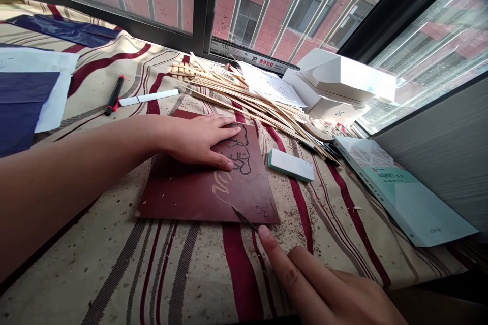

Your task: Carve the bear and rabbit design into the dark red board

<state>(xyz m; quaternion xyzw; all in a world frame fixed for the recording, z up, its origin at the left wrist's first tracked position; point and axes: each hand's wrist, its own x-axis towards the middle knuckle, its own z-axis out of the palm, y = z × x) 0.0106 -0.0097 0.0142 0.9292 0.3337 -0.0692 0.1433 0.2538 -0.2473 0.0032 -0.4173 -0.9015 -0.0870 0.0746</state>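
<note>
A dark red board (183, 193) lies on the striped cloth, with a black line drawing and pale carved grooves on its right part. My left hand (198, 138) rests flat on the board's upper part, fingers stretched out over the drawing. My right hand (324, 289) is at the bottom edge of the view, index finger extended along a thin carving knife (244, 219). The blade tip touches the board near its lower right edge, at the end of a carved groove. Most of the knife's handle is hidden under the hand.
A green-white block (292, 165) lies right of the board. Behind it are several thin wooden sticks (244, 96), a sheet of paper (272, 86) and white boxes (343, 81). A green book (404, 193) lies at the right. A red-black pen (113, 95) and white marker (148, 97) lie at the left.
</note>
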